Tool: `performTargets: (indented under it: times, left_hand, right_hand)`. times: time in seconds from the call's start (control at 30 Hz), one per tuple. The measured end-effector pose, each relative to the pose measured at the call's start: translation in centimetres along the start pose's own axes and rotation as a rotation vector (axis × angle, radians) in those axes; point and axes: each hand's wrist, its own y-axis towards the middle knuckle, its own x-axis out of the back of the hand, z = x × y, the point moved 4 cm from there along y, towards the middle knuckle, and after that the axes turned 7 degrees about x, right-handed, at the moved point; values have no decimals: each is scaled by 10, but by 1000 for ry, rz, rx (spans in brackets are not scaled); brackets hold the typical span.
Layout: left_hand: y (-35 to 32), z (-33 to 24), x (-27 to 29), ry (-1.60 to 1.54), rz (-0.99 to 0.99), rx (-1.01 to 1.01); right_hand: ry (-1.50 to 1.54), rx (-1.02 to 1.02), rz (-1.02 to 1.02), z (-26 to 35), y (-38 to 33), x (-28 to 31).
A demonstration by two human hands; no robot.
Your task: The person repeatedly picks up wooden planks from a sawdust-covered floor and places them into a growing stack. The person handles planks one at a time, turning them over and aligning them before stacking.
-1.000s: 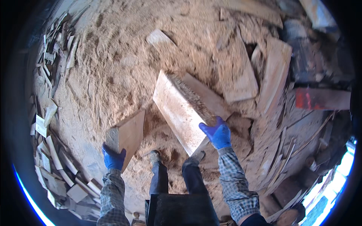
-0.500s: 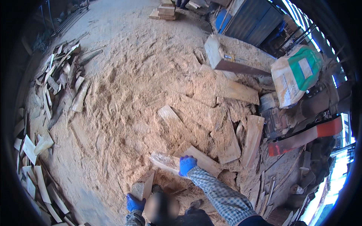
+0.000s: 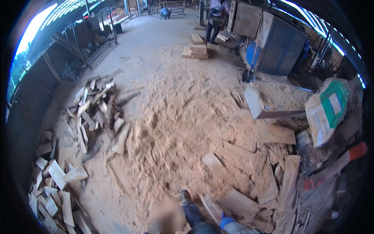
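My right hand [image 3: 225, 221], in a blue glove with a checked sleeve behind it, is at the lower edge, closed on the near end of a rough wooden plank [image 3: 212, 208]. The plank slants up and left from the hand, low over the sawdust. A wider wooden board [image 3: 237, 202] lies just beyond it. My left hand is out of the picture, and the wooden block it held earlier cannot be seen. My booted foot [image 3: 185, 196] stands on the sawdust left of the plank.
Sawdust [image 3: 171, 128] covers much of the floor. Scrap wood is piled at left [image 3: 93, 109] and lower left [image 3: 58, 195]. On the right are a big timber block [image 3: 272, 101], a green-and-white sack [image 3: 329, 113] and loose boards [image 3: 290, 175]. Another person [image 3: 216, 19] stands near stacked planks [image 3: 196, 47].
The view has tilted up, bringing more of the far floor and a co-worker into sight. My left hand and its wooden block have left the picture. My right hand now sits at the lower edge.
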Motion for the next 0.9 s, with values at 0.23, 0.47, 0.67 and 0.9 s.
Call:
performTargets:
  times: [0.23,0.47,0.67,0.9]
  left_hand:
    - [71,-29,94,-10,-99,-112]
    - [152,-111,187,-22,-156,-211]
    - [243,-203,243,-65,-147,-286]
    - [328,-411,395,-185,-93,-438]
  right_hand:
    - [82,-111,60,24,20,158]
    - [10,61,-66,154,87,428]
    - [-24,222,-147,283,153,605]
    - [-40,122,-63,339,217,710]
